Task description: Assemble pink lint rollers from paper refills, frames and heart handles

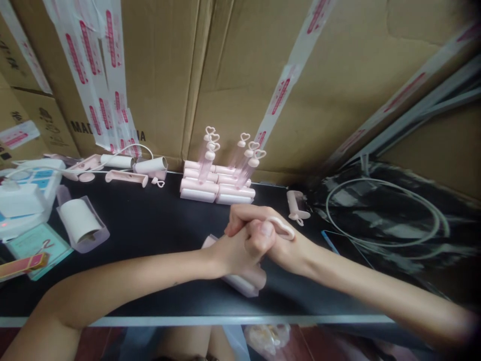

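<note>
- Black table (150, 225): I find it spanning the view.
- Left hand (242, 248), right hand (284, 251): clasped at centre, fingers curled closed on the heart-ended piece (289, 234); finer grip I cannot tell.
- Pink holders (199, 191): grouped at 12 o'clock.
- Loose holder (246, 287): at 6 o'clock, partly beneath the left hand.
- Heart-ended piece: its loop shows at 3 o'clock of the left thumb. I judge the step two-handed pressing or twisting; the next move calls for even, aligned force.

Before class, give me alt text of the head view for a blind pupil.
A person's left hand and right hand clench together over a pale pink cylindrical piece, with a pink plastic loop poking out. Behind, on a black table, upright heart-topped handles rise from pale pink cylinders before brown cardboard.
</note>
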Demonstrator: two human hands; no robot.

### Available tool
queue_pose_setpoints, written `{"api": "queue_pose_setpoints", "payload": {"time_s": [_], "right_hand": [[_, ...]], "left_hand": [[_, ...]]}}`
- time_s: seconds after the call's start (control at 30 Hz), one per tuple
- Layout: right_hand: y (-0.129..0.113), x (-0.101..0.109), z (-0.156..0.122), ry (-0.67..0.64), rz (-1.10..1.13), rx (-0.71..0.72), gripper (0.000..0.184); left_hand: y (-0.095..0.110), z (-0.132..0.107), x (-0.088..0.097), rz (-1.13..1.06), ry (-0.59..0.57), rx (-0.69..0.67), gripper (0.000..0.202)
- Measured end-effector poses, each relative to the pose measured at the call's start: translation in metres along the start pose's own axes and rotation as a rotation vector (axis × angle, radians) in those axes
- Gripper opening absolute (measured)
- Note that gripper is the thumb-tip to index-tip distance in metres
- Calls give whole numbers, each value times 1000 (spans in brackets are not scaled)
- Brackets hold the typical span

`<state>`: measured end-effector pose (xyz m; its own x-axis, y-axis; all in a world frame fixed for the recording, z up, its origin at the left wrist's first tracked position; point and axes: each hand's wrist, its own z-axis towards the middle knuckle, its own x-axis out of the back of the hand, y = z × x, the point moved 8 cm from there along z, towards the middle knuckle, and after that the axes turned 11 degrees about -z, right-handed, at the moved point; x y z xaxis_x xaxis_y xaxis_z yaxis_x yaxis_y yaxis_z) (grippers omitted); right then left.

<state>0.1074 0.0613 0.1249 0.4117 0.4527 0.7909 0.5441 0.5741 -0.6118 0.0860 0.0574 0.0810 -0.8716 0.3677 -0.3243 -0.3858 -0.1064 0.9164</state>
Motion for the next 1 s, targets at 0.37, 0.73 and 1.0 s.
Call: {"api": "queue_pose_setpoints", "payload": {"time_s": [0.37, 0.73, 1.0], "right_hand": [[2, 5, -12, -80, 335, 118, 57], [-26, 82, -22, -35, -522, 50, 49], [-9, 84, -55, -215, -629, -103, 48]], "left_hand": [[-17, 5, 0, -268, -258, 44, 68], [2, 9, -17, 420, -325, 84, 32], [-23, 24, -59, 393, -484, 133, 23]]}}
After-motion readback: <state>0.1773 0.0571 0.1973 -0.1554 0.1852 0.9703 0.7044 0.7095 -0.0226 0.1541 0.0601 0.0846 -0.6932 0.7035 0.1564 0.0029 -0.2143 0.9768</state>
